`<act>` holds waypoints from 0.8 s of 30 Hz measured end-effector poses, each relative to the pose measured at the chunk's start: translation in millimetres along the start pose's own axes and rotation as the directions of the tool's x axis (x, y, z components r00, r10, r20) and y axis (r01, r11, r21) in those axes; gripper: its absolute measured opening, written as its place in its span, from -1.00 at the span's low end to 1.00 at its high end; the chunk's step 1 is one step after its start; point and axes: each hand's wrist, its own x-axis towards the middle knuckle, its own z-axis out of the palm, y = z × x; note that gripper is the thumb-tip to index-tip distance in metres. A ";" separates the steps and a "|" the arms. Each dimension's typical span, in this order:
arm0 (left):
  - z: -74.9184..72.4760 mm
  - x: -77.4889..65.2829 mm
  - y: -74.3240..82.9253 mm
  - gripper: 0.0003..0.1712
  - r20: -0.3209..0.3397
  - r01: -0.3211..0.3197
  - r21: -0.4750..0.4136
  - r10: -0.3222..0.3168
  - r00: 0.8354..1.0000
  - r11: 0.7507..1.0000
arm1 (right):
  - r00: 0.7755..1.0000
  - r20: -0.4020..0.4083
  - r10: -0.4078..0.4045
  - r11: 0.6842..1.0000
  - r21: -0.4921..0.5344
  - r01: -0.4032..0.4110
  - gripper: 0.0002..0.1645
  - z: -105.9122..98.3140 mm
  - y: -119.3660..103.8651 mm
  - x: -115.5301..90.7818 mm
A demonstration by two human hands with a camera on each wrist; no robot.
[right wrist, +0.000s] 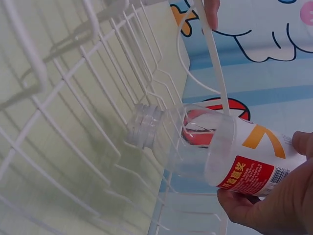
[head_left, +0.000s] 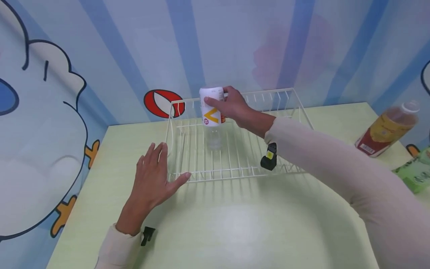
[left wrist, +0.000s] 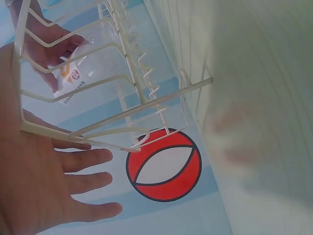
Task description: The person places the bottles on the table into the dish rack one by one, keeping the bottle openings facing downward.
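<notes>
A clear plastic bottle with a white label is upside down over the left part of a white wire rack. My right hand grips it round the label near its base. In the right wrist view, the bottle's neck points at the rack's wire floor; whether it touches the wires I cannot tell. My left hand lies beside the rack's front left corner, fingers straight and thumb spread toward the front rim. In the left wrist view, the rack's wires pass close by that palm.
A bottle with a yellow and red label stands on the pale green table at the right. Closer to me on that side lies a green package, cut off by the frame. Behind the rack rises a blue striped wall with cartoon prints.
</notes>
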 end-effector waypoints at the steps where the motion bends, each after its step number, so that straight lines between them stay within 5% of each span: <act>1: 0.2 -0.3 0.0 0.21 -0.003 0.000 -0.001 0.000 1.000 1.000 | 1.000 0.000 0.005 1.000 -0.007 -0.005 -0.21 0.8 -0.5 2.1; 13: 0.5 -3.0 4.4 0.19 -0.001 0.000 -0.012 0.000 1.000 1.000 | 0.993 -0.039 0.115 0.991 -0.066 -0.117 -0.21 6.9 5.1 28.1; 24: 1.7 -10.2 3.4 0.20 0.024 0.028 -0.027 -0.028 0.999 0.999 | 0.987 -0.084 0.136 0.981 -0.125 -0.146 -0.22 15.3 9.8 34.5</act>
